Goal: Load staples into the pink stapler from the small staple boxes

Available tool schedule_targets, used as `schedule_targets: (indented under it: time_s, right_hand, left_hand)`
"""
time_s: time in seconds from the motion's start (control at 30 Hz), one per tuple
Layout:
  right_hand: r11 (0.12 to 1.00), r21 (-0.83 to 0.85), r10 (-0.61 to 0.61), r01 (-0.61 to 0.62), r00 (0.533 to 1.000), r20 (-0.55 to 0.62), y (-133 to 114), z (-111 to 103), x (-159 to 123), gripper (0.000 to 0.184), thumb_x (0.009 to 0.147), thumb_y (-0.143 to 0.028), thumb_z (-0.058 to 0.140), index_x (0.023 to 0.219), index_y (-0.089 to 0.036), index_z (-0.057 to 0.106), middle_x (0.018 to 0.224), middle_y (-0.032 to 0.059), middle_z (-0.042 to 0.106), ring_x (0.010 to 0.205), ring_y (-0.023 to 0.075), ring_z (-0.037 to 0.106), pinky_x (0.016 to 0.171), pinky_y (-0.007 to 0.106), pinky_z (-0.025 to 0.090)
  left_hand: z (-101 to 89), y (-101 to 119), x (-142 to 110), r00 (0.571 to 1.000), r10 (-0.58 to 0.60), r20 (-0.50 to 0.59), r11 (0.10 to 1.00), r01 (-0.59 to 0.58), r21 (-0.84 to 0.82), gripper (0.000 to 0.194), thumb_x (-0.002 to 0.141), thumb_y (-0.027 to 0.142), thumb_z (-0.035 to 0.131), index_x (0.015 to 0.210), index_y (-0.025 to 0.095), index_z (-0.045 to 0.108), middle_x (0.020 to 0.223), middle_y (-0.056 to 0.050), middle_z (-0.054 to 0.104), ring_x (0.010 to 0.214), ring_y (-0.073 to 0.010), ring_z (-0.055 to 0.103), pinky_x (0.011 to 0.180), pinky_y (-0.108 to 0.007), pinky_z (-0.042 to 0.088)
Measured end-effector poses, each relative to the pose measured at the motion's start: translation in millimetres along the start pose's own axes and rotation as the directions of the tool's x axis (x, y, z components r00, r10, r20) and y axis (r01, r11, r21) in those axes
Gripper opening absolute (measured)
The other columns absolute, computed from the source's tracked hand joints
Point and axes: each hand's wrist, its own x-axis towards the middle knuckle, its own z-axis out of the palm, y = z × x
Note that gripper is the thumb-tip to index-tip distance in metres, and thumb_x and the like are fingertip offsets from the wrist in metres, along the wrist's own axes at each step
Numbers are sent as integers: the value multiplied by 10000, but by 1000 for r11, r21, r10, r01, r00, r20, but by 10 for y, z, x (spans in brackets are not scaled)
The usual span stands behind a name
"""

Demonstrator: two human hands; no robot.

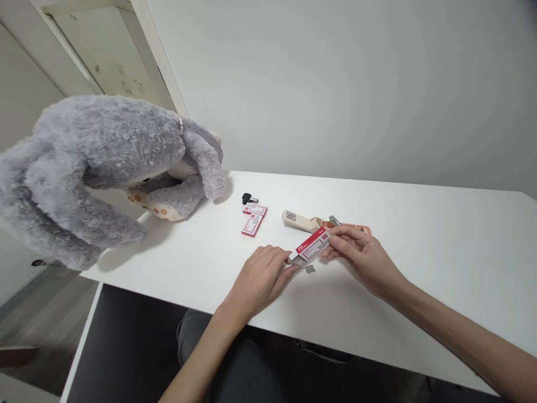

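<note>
A small red-and-white staple box (311, 246) is held just above the white table between my two hands. My right hand (356, 252) grips its upper right end between thumb and fingers. At the lower left end, where a flap stands out, my left hand (264, 274) pinches the box with thumb and fingertips. A short grey strip of staples (310, 269) lies on the table below the box. Behind the box rests a cream and orange stapler (302, 221), spread open, with a metal part (334, 221) sticking up; the box and my right hand partly hide it.
Two more red-and-white boxes (252, 224) lie left of the stapler, beside a small black object with a metal tip (248, 198). A big grey plush toy (113, 145) leans over the left end of the white table (419, 240). A wall (356, 84) stands behind.
</note>
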Motion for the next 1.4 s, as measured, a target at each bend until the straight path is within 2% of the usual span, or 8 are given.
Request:
schedule_targets:
  time_s: [0.17, 0.4, 0.7, 0.83, 1.0, 1.1, 1.3, 1.4]
  right_hand:
    - [998, 69, -13, 7, 996, 87, -35, 39, -17, 431, 884, -471, 846, 1207, -239, 681, 1101, 80, 767, 758, 191, 766, 761, 413, 673]
    - [997, -64, 53, -41, 981, 189, -15, -14, -54, 378, 944, -492, 778, 1196, -214, 724, 841, 64, 791, 831, 243, 788, 878, 462, 647]
    - [988, -90, 144, -123, 946, 289, -57, 26, -74, 421, 927, -545, 773, 1149, -193, 712, 907, 83, 807, 801, 226, 785, 823, 430, 654]
    - [988, -99, 139, -115, 948, 285, -82, 38, -70, 384, 945, -523, 752, 1139, -196, 696, 878, 76, 802, 795, 226, 786, 814, 429, 654]
    - [985, -171, 78, -34, 964, 255, -108, 75, -84, 427, 933, -491, 749, 1236, -205, 660, 1000, 99, 790, 744, 221, 768, 738, 421, 647]
    - [961, -272, 9, 54, 975, 224, -87, 77, -102, 398, 943, -470, 725, 1256, -236, 651, 1182, 113, 756, 763, 198, 740, 675, 373, 613]
    - [762, -547, -228, 345, 935, 272, -10, 45, -97, 162, 992, -384, 641, 1047, -250, 714, 985, 66, 763, 727, 186, 623, 691, 351, 537]
    - [709, -562, -276, 425, 901, 334, 12, 40, -84, 139, 1013, -337, 598, 1060, -253, 699, 950, 61, 756, 724, 193, 606, 690, 357, 524]
  left_hand:
    - [5, -4, -9, 1000, -3, 0, 1000, 3, 25, 296, 1131, 390, 415, 963, 195, 563, 841, -43, 649, 743, -201, 567, 675, -335, 434]
    - [-22, 9, -4, 1000, 0, 25, 1000, 1, -20, 305, 1129, 405, 430, 988, 191, 596, 840, -42, 657, 751, -200, 572, 697, -335, 441]
    - [-57, -12, -31, 998, 51, 40, 992, -46, -120, 360, 1042, 550, 586, 978, 197, 614, 868, -26, 706, 775, -185, 627, 715, -331, 454]
    - [-71, 5, -33, 998, 48, 39, 992, -43, -122, 290, 1070, 479, 573, 1071, 196, 637, 891, -34, 716, 780, -191, 629, 719, -338, 473]
    - [-101, 29, -46, 992, -105, -67, 981, 92, -174, 191, 1081, 376, 538, 1067, 207, 625, 883, -33, 699, 780, -184, 630, 726, -332, 495]
    - [-117, 8, -55, 933, -299, -201, 942, 255, -217, 180, 1085, 349, 494, 1009, 216, 589, 902, -34, 668, 822, -188, 626, 770, -344, 512]
    - [-49, -132, -52, 782, -511, -357, 857, 499, -133, 260, 1092, 326, 412, 912, 225, 570, 1077, -108, 632, 1052, -291, 571, 970, -526, 489]
    - [3, -165, -49, 722, -542, -430, 816, 575, -63, 208, 1075, 334, 452, 1080, 191, 603, 1194, -168, 588, 1151, -347, 530, 1036, -610, 453]
